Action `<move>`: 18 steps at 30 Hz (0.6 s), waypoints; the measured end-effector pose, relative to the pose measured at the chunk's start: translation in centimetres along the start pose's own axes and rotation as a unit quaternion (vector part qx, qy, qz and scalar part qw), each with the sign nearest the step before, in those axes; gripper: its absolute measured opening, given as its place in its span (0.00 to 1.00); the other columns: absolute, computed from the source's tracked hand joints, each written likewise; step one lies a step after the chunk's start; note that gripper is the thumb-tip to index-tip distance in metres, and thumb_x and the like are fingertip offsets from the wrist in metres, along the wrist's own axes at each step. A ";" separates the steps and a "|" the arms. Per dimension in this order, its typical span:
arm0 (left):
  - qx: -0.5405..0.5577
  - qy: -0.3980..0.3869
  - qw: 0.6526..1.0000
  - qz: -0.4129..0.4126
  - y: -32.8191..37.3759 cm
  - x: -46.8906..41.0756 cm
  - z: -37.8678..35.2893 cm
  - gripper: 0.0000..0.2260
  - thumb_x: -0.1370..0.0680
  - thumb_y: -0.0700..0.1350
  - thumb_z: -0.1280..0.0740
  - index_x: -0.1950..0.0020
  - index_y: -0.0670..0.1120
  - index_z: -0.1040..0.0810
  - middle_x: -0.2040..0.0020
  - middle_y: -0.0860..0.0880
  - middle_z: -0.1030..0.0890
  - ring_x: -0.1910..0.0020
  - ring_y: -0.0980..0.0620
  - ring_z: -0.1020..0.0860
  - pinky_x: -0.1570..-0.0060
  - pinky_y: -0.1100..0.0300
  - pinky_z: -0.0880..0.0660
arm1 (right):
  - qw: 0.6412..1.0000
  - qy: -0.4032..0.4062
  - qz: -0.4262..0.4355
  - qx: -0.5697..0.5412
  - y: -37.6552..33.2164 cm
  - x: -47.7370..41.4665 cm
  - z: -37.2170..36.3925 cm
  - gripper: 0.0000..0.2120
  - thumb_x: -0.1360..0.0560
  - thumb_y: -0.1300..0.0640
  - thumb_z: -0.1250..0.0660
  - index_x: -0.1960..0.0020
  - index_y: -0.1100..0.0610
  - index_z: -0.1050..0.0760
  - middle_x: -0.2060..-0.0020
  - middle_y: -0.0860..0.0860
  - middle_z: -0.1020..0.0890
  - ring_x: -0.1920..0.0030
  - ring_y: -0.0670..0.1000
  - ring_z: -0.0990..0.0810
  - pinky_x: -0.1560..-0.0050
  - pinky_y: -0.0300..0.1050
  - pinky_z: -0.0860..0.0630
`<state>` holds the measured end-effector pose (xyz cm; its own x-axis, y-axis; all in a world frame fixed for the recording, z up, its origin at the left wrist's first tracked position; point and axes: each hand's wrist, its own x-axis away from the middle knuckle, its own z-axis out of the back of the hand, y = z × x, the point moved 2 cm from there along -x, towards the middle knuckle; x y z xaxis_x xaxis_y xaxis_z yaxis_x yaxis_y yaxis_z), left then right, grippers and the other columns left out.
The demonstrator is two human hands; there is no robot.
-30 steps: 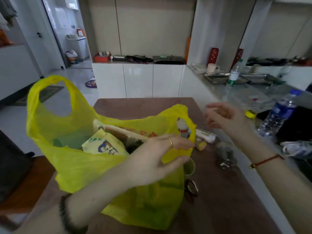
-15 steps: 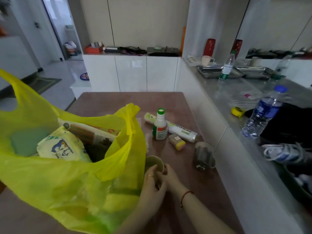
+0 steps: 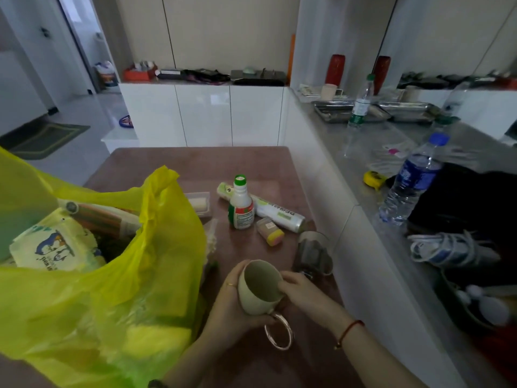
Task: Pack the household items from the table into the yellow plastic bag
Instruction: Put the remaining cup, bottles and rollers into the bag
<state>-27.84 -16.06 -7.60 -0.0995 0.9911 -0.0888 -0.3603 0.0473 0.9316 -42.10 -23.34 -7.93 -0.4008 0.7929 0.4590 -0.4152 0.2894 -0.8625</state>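
A beige mug (image 3: 260,287) with a copper-coloured loop handle is lifted just above the brown table (image 3: 195,163), tilted with its mouth toward me. My left hand (image 3: 229,312) cups its left side and base; my right hand (image 3: 302,292) grips its right rim. The yellow plastic bag (image 3: 117,289) stands open at the left, holding a tissue pack (image 3: 53,247) and a striped roll (image 3: 103,217). On the table behind the mug stand a white bottle with a green cap (image 3: 240,205), a lying white tube (image 3: 268,208), a small yellow-ended block (image 3: 270,231) and a clear box (image 3: 200,203).
A dark glass jar (image 3: 313,253) lies right of the mug near the table edge. The grey counter (image 3: 372,191) along the right carries water bottles (image 3: 411,180), a yellow tape measure (image 3: 373,179), metal trays, a black bag and coiled cable.
My left hand let go of the bag rim and both hands came down to the mug beside the bag. The mug has since risen off the table and tilted.
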 end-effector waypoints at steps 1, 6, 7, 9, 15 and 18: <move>0.001 0.005 1.000 -0.003 0.4 -0.2 0.1 0.46 0.48 0.49 0.17 0.36 0.58 0.37 0.38 0.57 0.26 0.38 0.64 0.28 0.38 0.67 0.29 | 0.999 0.039 0.000 -0.029 -0.4 0.0 1.0 0.12 0.23 0.58 0.42 0.50 0.63 0.22 0.55 0.61 0.17 0.56 0.60 0.19 0.64 0.37 0.24; 0.046 0.040 0.998 0.015 2.6 0.1 0.2 0.41 0.49 0.47 0.18 0.41 0.59 0.34 0.45 0.55 0.22 0.46 0.62 0.22 0.49 0.68 0.24 | 0.920 0.368 0.031 0.131 -1.9 -1.3 6.2 0.26 0.30 0.54 0.31 0.34 0.57 0.32 0.38 0.57 0.27 0.39 0.59 0.27 0.38 0.52 0.29; 0.061 0.038 0.997 0.019 3.3 0.3 0.3 0.42 0.49 0.47 0.18 0.41 0.59 0.35 0.45 0.54 0.21 0.46 0.60 0.21 0.49 0.65 0.23 | 0.924 0.352 0.000 0.148 -1.5 -2.0 6.4 0.34 0.31 0.52 0.29 0.30 0.57 0.39 0.34 0.58 0.30 0.36 0.60 0.30 0.36 0.52 0.31; 0.075 0.036 0.997 0.005 5.4 0.6 0.8 0.43 0.48 0.43 0.17 0.40 0.54 0.35 0.45 0.56 0.22 0.46 0.64 0.22 0.51 0.71 0.25 | 0.947 0.302 -0.051 0.100 -0.7 -3.0 6.2 0.47 0.35 0.50 0.26 0.25 0.55 0.51 0.32 0.61 0.33 0.34 0.62 0.31 0.36 0.54 0.30; 0.088 0.040 0.991 -0.088 14.2 1.9 7.5 0.43 0.49 0.37 0.18 0.39 0.48 0.35 0.47 0.67 0.22 0.48 0.69 0.23 0.51 0.77 0.30 | 0.948 0.303 -0.089 -0.048 1.0 -4.3 6.3 0.48 0.31 0.59 0.27 0.25 0.62 0.59 0.29 0.62 0.37 0.41 0.62 0.27 0.48 0.46 0.30; 0.083 0.128 0.979 -0.134 18.0 2.8 14.8 0.43 0.50 0.57 0.21 0.40 0.42 0.31 0.53 0.66 0.18 0.54 0.70 0.21 0.57 0.78 0.28 | 0.940 0.321 -0.033 -0.108 -1.3 -4.4 6.2 0.49 0.37 0.51 0.22 0.27 0.60 0.49 0.31 0.61 0.33 0.38 0.62 0.28 0.39 0.56 0.29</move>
<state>-20.90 -10.62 14.18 -0.2585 0.8772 -0.4045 -0.2527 0.3428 0.9048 -44.85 -30.57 -7.51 0.2235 0.9099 0.3494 -0.2184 0.3961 -0.8919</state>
